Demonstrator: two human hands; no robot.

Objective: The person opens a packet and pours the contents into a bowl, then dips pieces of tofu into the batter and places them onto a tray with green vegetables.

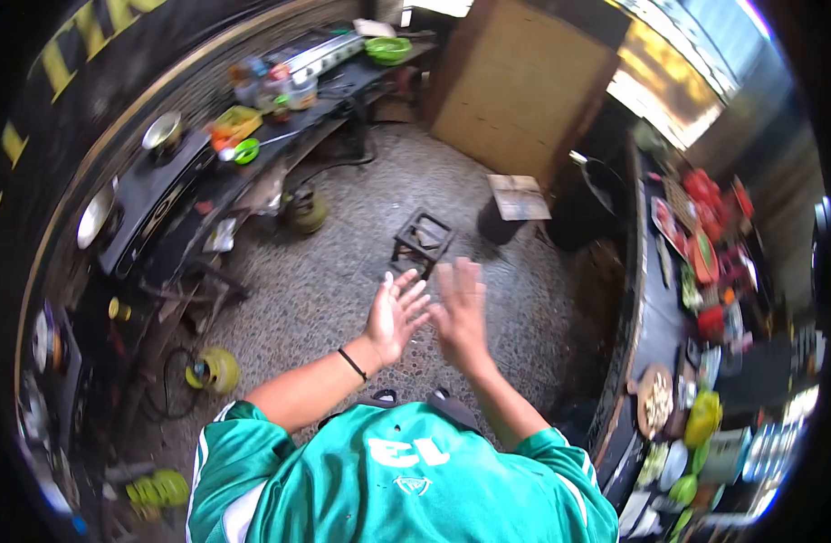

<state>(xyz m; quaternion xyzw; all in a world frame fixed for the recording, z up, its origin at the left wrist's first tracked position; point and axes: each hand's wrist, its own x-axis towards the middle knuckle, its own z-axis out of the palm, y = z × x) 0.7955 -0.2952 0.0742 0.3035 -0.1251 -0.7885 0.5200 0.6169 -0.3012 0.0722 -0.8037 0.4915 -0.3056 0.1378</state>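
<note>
Both hands are raised in front of my green jersey, over the pebbled floor. My left hand [397, 317] is palm up with its fingers spread, and a dark band circles that wrist. Close beside it, my right hand [460, 312] has its fingers stretched out and its back showing, slightly blurred. The fingertips of the left hand come right up to the right hand's edge. Neither hand holds anything. Beyond the fingertips, a small dark metal stand [425, 237] with a square top sits on the floor.
Along the left runs a counter with a gas stove [320, 56], a green basket [388, 50] and bottles. Green gas cylinders [214, 370] stand below it. A black bin [586, 204] and a board-topped bucket [501, 222] are ahead. The right counter carries a chopping board [654, 402] with pale pieces.
</note>
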